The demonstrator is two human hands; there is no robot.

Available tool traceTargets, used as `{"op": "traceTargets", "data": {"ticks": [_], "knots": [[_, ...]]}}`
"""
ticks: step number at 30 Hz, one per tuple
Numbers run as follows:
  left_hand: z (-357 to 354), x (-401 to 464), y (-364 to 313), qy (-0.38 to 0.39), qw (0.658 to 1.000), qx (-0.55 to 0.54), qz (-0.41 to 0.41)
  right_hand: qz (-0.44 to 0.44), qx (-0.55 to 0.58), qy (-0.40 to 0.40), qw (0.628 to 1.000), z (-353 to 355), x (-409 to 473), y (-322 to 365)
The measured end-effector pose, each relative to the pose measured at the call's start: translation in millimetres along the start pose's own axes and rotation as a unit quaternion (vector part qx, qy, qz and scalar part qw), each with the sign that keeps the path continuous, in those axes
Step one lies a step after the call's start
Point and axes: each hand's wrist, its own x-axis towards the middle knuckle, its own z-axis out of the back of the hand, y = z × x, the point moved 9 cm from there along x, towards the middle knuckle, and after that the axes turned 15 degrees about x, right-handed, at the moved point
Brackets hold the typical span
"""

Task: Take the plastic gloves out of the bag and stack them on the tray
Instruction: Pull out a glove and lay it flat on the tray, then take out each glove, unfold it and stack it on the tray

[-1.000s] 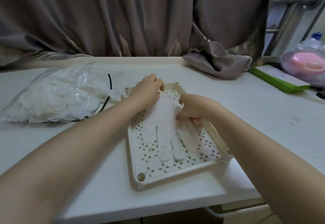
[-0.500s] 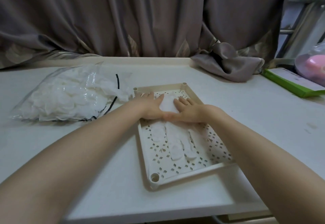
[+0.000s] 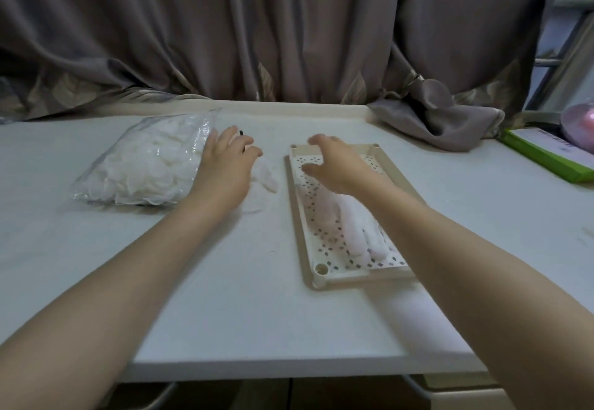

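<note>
Left hand: the left hand (image 3: 225, 165) lies at the mouth of the bag (image 3: 144, 165), fingers spread and fairly straight, resting on the loose gloves that spill out there; the grip is apart, closed round nothing that shows.
Right hand: the right hand (image 3: 337, 165) hovers over the far end of the tray (image 3: 297, 216), fingers spread and loosely bent, thumb toward the left; the grip is apart and holds nothing. Whether it touches the tray cannot be told.
Bag: clear plastic, lying flat on the worktop (image 3: 241, 281) to the left of the tray, stuffed with white plastic gloves; its open end faces the tray.
Loose gloves: a few gloves (image 3: 266, 176) stick out of the bag's mouth onto the worktop, between the left hand and the tray, apart from the tray's rim.
Stack: the stacked gloves (image 3: 350, 223) lie flat inside the tray, fingers pointing toward the near end, partly hidden by the right forearm.
Tray: cream, rectangular, with a perforated floor and round sockets at the corners; it sits right of centre, long side running away from the person.
Behind: a grey curtain (image 3: 289, 23) hangs along the far edge, one fold bunched on the worktop at the right.
Right edge: a green box (image 3: 546, 155) lies well apart from the tray.
</note>
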Motion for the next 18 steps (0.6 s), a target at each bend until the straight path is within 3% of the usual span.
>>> {"op": "traceTargets", "data": {"ticks": [4,10,14,18], "knots": [[-5,-15,32,0.046,0.994,0.02,0.102,0.054,0.021,0.017,0.998,-38,13,55],[-22,-23,46,0.126,0.987,-0.029,0.1,-0.05,-0.048,0.105,0.992,-101,43,48],[-32,-24,47,0.152,0.984,-0.033,0.09,-0.052,-0.065,0.048,0.995,-100,58,46],[-40,-24,50,0.171,0.981,-0.007,0.092,0.005,0.023,-0.007,1.0,-66,63,59]]}}
